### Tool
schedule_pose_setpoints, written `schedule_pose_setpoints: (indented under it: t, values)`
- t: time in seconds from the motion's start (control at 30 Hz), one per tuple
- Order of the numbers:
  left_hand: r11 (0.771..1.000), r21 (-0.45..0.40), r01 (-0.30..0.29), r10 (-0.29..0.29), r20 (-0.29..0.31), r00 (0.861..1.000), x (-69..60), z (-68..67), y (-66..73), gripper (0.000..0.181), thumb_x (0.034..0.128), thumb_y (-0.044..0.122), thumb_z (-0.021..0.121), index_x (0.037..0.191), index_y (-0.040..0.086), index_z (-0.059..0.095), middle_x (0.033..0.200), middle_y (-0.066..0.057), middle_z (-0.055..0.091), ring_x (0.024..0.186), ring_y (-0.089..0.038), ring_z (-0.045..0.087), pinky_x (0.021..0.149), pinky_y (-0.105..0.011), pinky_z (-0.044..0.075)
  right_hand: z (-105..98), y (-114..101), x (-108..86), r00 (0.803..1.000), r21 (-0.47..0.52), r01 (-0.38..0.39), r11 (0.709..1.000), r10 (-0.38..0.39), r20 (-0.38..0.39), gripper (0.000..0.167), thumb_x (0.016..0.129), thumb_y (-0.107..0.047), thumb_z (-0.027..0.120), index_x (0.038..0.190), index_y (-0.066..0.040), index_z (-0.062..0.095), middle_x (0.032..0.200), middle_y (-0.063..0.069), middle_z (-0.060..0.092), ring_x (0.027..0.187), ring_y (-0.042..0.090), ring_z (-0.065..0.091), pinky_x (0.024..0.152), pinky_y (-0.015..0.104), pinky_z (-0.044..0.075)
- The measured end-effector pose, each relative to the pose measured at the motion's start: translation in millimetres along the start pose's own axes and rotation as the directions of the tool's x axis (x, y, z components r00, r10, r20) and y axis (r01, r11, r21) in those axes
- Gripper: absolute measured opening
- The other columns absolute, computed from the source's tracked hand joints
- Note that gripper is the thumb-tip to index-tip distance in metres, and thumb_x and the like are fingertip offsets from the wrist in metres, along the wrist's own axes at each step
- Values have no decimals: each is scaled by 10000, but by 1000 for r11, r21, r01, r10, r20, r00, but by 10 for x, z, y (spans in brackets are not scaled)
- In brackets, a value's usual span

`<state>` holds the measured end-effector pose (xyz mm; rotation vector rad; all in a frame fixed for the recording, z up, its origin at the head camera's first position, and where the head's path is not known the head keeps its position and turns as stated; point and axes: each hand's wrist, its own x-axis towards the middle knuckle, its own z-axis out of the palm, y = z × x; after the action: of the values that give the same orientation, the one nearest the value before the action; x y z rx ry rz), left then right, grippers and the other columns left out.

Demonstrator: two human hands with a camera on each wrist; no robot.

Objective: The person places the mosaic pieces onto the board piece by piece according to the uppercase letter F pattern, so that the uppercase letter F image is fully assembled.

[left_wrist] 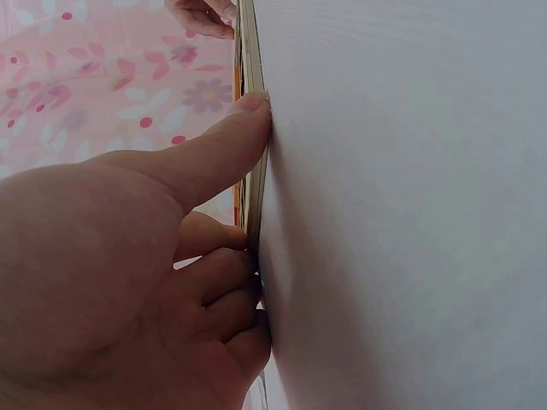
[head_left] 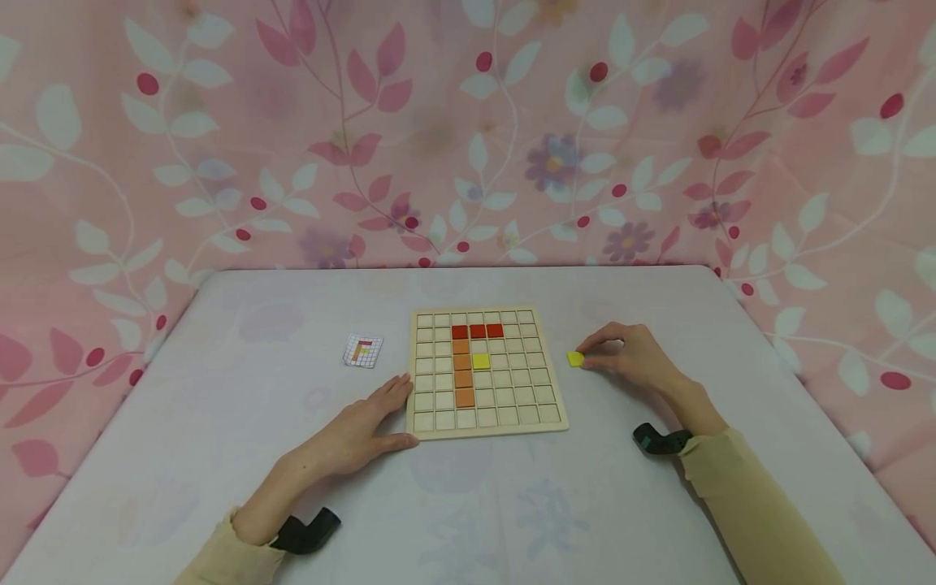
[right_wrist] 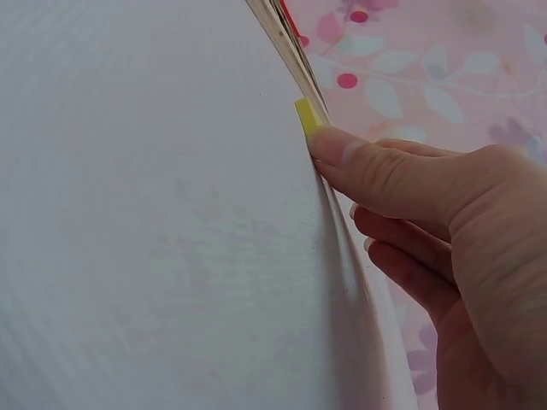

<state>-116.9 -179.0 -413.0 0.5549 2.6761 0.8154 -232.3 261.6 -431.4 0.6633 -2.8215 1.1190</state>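
Observation:
A square wooden grid board (head_left: pixel 506 418) lies flat on the table. Three red tiles (head_left: pixel 478 331) form a row in its upper part. Below the leftmost red one runs a column of several orange tiles (head_left: pixel 464 379), with one yellow tile (head_left: pixel 480 361) just right of that column. My left hand (head_left: pixel 358 435) rests against the board's lower left corner, thumb at the near edge and fingers along the left side. To the right of the board, my right hand (head_left: pixel 632 357) pinches another yellow square tile (right_wrist: pixel 306 118) between thumb and fingers, close above or on the table; I cannot tell which.
A small card (head_left: pixel 363 351) printed with a coloured grid pattern lies left of the board. White cloth covers the table (head_left: pixel 504 512). Floral pink fabric (head_left: pixel 453 146) hangs behind it and at both sides. A black strap device sits on each wrist.

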Motion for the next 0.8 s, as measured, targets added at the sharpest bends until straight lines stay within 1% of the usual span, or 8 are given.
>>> schedule_pose_setpoints:
  t: [0.27, 0.5, 0.63, 0.7, 0.8]
  values:
    - [1000, -2, 10, -10, 10, 1000, -8, -14, 6, 837, 921, 394, 708, 1561, 33, 307, 1657, -91, 226, 1537, -314, 172, 1171, -618, 230, 8, 2, 6, 999, -6, 37, 999, -37, -18, 236, 763, -121, 874, 982, -149, 791, 966, -14, 759, 1007, 209, 669, 988, 476, 447]
    - [1000, 0, 8, -8, 7, 1000, -11, -13, -1, 840, 922, 402, 705, 1563, 37, 304, 1658, -88, 224, 1538, -310, 171, 1171, -618, 230, 11, -15, 17, 1000, -12, 19, 1000, -20, -16, 228, 772, -140, 871, 984, -159, 789, 976, -7, 758, 1027, 224, 666, 1002, 498, 449]
    - [1000, -2, 3, -3, 4, 1000, -15, -13, -3, 838, 923, 402, 703, 1562, 36, 303, 1657, -91, 225, 1538, -311, 172, 1175, -608, 233, 4, -120, 36, 999, -16, 30, 999, -31, -41, 225, 772, -185, 875, 981, -177, 793, 989, -12, 753, 1038, 233, 662, 986, 516, 461]
    - [1000, -3, 0, 0, 4, 1000, -14, -13, -3, 835, 925, 403, 700, 1562, 34, 305, 1657, -92, 227, 1537, -312, 174, 1175, -607, 234, 7, -199, 54, 998, 0, 41, 999, -41, -51, 227, 767, -196, 878, 978, -179, 795, 987, -16, 751, 1033, 227, 663, 972, 508, 468]
    - [1000, -2, 1, -1, 3, 1000, -12, -9, -10, 837, 925, 406, 699, 1563, 36, 303, 1657, -93, 227, 1536, -313, 179, 1173, -608, 237, 43, -318, 97, 998, 25, 47, 999, -46, -44, 237, 758, -215, 885, 975, -177, 800, 980, -20, 749, 1019, 220, 665, 955, 502, 476]
